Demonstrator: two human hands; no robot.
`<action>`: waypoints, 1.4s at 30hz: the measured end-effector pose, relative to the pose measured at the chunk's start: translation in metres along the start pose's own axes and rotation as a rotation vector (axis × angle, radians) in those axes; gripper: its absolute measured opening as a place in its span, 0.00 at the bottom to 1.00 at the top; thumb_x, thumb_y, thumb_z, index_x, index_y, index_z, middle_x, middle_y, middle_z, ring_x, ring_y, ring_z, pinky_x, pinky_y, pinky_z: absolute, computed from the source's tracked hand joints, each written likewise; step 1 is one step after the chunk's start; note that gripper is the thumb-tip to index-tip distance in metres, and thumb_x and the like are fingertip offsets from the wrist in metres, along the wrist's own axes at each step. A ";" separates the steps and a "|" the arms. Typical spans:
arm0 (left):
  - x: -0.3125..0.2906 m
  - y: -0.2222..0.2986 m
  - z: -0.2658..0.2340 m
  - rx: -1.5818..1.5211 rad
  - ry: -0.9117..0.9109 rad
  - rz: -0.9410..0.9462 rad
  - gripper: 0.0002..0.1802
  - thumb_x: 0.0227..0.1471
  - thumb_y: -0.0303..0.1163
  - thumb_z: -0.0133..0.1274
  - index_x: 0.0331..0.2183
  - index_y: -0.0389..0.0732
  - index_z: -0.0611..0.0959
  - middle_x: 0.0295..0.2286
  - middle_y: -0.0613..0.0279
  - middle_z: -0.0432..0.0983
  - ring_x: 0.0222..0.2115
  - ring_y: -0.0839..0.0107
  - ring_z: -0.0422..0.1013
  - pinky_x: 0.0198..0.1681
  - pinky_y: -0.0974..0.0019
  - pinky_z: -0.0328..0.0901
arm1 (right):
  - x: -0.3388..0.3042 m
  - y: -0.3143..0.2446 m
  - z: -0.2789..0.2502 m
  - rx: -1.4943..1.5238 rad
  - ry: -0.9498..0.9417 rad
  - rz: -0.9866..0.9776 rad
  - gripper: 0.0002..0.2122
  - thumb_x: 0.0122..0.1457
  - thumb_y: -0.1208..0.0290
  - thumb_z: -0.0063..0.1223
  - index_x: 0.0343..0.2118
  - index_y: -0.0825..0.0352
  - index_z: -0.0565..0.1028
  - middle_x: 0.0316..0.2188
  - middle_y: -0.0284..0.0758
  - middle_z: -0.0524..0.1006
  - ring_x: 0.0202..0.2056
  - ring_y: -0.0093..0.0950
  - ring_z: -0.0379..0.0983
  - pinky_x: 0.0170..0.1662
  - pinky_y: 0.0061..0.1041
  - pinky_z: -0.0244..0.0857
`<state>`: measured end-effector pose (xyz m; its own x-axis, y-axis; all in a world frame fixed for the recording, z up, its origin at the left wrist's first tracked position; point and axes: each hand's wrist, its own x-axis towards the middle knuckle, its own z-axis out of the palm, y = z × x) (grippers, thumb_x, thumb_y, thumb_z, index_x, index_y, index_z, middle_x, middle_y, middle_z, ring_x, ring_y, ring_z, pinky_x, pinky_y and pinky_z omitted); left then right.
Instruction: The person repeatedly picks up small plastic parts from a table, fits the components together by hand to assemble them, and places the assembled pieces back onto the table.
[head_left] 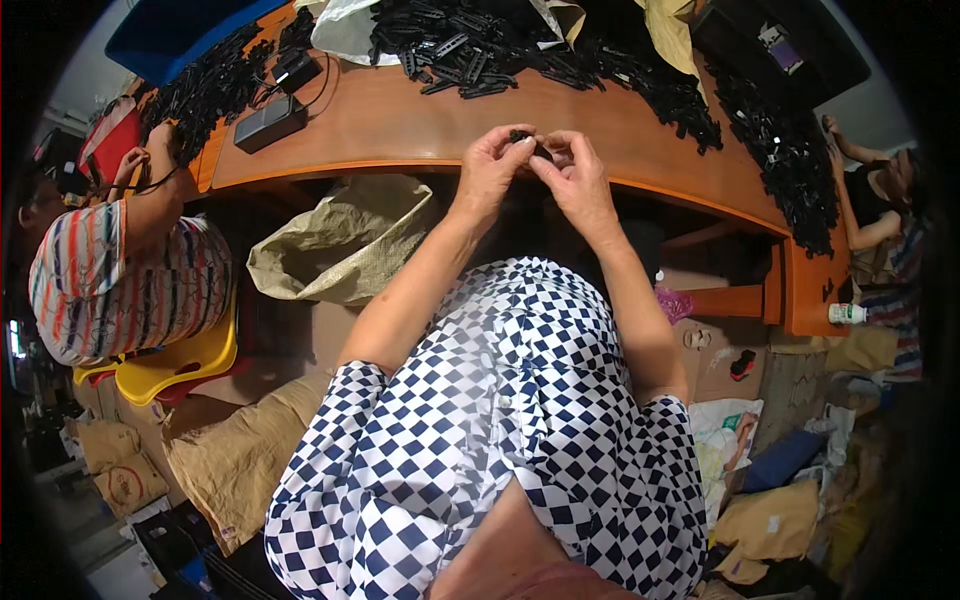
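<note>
Just over the near edge of the wooden table (385, 125), my two hands are raised close together. My left hand (487, 172) pinches a small black plastic piece (520, 135) between thumb and fingers. My right hand (578, 185) is closed too, its thumb and fingertips on a dark end of what looks like the same piece. Fingers cover much of it, so its exact kind cannot be made out. Beyond my hands, a heap of slim black plastic parts (470, 60) spreads over the far side of the table.
A power adapter box (270, 124) with a cable lies on the table's left. An open woven sack (340, 245) stands below the edge. One person (130, 260) sits at left near a yellow chair (180, 370); another (885, 205) works at right beside more black parts (785, 150).
</note>
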<state>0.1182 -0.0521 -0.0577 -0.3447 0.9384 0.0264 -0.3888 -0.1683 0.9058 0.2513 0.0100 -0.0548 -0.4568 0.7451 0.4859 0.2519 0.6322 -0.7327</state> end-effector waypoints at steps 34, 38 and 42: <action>0.002 0.002 -0.022 -0.300 -0.195 -0.048 0.16 0.51 0.33 0.56 0.42 0.38 0.75 0.37 0.56 0.76 0.37 0.68 0.73 0.41 0.65 0.71 | 0.000 -0.029 0.007 0.159 -0.119 0.086 0.10 0.54 0.70 0.55 0.36 0.70 0.72 0.25 0.48 0.75 0.28 0.43 0.75 0.28 0.33 0.66; -0.007 0.001 -0.014 -0.363 -0.137 -0.136 0.17 0.52 0.34 0.55 0.43 0.39 0.74 0.40 0.55 0.75 0.41 0.68 0.71 0.45 0.63 0.68 | -0.006 -0.030 0.009 0.197 -0.101 0.154 0.10 0.56 0.70 0.54 0.37 0.69 0.73 0.24 0.46 0.76 0.27 0.42 0.75 0.27 0.32 0.66; -0.010 0.002 -0.010 -0.475 -0.160 -0.186 0.14 0.54 0.36 0.54 0.40 0.39 0.74 0.42 0.48 0.73 0.45 0.64 0.69 0.48 0.60 0.66 | -0.013 -0.029 0.010 0.275 -0.286 0.398 0.13 0.58 0.67 0.52 0.42 0.69 0.72 0.28 0.45 0.77 0.29 0.38 0.76 0.30 0.30 0.68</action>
<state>0.1119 -0.0654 -0.0603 -0.1132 0.9934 -0.0188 -0.7875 -0.0782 0.6113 0.2414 -0.0199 -0.0450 -0.5945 0.8037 0.0261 0.2382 0.2070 -0.9489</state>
